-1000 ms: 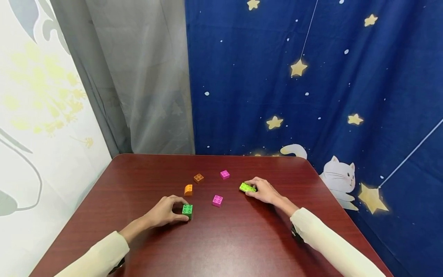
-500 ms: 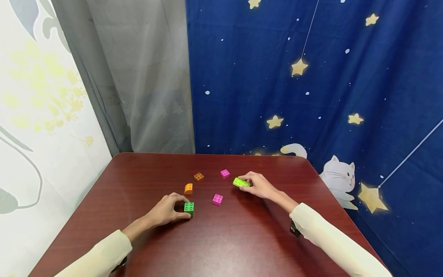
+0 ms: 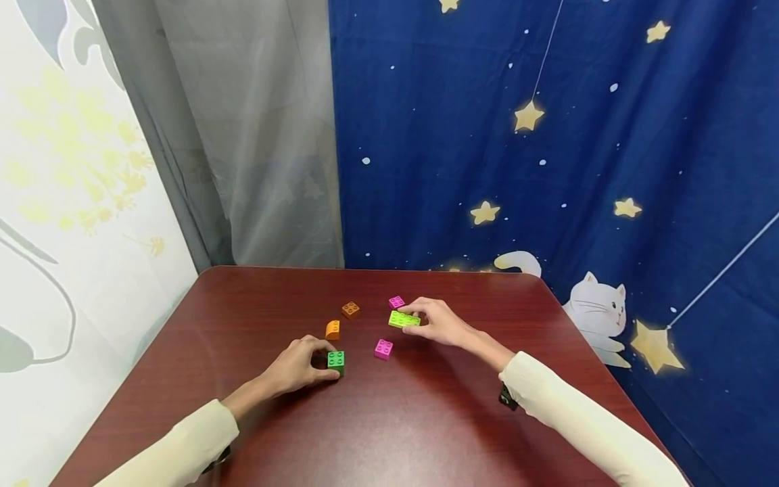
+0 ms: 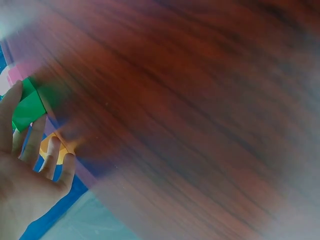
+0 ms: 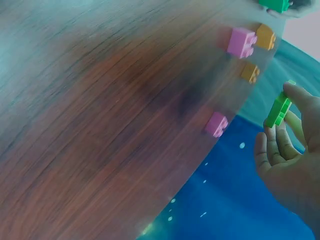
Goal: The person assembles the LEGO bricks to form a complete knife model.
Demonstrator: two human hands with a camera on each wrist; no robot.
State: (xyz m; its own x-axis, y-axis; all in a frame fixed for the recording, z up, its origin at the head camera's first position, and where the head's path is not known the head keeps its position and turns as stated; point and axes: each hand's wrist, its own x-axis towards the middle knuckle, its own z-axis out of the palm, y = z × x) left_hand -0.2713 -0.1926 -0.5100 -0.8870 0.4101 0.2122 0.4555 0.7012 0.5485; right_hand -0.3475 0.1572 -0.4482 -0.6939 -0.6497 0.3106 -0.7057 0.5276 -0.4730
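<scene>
Just above the surface [image 3: 395, 433], R hand [image 3: 441, 325] is pinching the lime brick [image 3: 398, 319] btwn thumb and fingers — long axis running approx. L–R, free end pointing left. Nearer the body and left of it, L hand [image 3: 297, 365] is gripping the green block [image 3: 336, 361]; a pink brick [image 3: 383, 349] is lying roughly btwn.

Left hand [image 3: 298, 365]: your thumb [image 3: 327, 374] and fingers [image 3: 320, 343] pinch
Right hand [image 3: 439, 322]: yours pinches too, farther forward
Arms [image 3: 572, 416]: you reach forward with both

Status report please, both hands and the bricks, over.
Left hand holding green brick. Right hand holding lime brick, off the table. Possibly in the way: nearer pink brick, roughly between those two bricks.
</scene>
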